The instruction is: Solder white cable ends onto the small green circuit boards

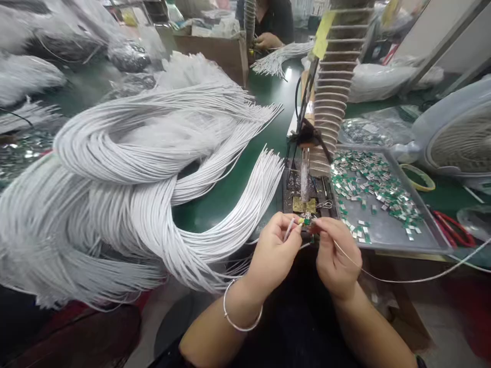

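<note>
My left hand [273, 253] pinches a white cable end [289, 228] between thumb and forefinger. My right hand [334, 255] is pressed shut on a thin wire [402, 280], which trails off to the right. Both sets of fingertips meet at a small green board [307, 221], at the near edge of the soldering stand [305, 197]. A tray [402, 232] of green parts lies to the right, and a cable bundle [126, 168] to the left.

The left hand [273, 253] and right hand [334, 258] met just below frame centre, fingertips [296, 231] pinched tight and close together, both forearms [215, 332] angled up from the bottom edge.
</note>
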Demonstrator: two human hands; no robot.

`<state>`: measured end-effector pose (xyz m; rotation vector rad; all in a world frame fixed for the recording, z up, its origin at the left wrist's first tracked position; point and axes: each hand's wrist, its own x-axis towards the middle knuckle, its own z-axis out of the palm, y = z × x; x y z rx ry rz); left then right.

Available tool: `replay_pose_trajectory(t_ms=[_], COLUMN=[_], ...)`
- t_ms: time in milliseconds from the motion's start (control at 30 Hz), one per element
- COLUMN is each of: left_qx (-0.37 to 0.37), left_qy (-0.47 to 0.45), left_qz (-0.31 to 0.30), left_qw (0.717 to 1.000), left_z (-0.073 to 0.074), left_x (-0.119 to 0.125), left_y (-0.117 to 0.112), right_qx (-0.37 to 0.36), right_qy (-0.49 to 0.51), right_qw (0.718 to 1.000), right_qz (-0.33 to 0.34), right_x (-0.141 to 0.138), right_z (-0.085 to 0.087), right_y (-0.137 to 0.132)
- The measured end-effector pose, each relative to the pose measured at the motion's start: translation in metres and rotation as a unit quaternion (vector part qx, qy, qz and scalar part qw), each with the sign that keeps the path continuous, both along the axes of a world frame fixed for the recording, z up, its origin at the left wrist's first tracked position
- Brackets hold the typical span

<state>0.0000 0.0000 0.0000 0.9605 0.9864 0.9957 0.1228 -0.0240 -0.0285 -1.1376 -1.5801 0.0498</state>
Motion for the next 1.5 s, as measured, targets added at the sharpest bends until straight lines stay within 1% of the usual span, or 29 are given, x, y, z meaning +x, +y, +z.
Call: replay_pose_trajectory(t_ms=[133,267,433,600,733,833,900,1267,1500], left_qx=[0.021,0.031,0.032,0.029,0.027,0.019,0.016,0.034,0.036], left_qy=[0.010,0.032,0.052,0.060,0.072,0.069,0.071,0.079,0.094], left_qz=[-0.025,-0.033,-0.054,-0.055,-0.062,-0.055,-0.048,-0.017,-0.003], left_qw=[0.999,0.998,0.997,0.996,0.995,0.996,0.996,0.996,0.995], left_z=[-0.001,0.000,-0.001,0.001,0.004,0.006,0.007,0.014,0.019], left_x=[-0.005,-0.009,-0.012,-0.012,-0.010,-0.009,-0.009,-0.006,-0.006], left_y=[-0.002,-0.002,0.000,0.002,0.002,0.003,0.004,0.009,0.011], right_qx=[-0.039,-0.070,-0.037,-0.018,-0.034,-0.060,-0.062,-0.024,-0.017], right_qy=[-0.034,-0.038,-0.054,-0.054,-0.030,0.015,0.030,0.013,0.013], right_qw=[0.999,0.997,0.998,0.998,0.999,0.998,0.998,0.999,0.999], right_qz=[0.002,0.008,0.007,0.024,0.025,0.011,0.005,0.029,0.031], right_x=[0.003,0.004,0.004,0.004,0.003,0.003,0.003,0.001,-0.001], right_z=[0.003,0.003,0.002,0.000,-0.004,-0.007,-0.007,0.001,0.004], right_y=[0.003,0.004,0.005,0.005,0.003,0.001,0.001,0.007,0.010])
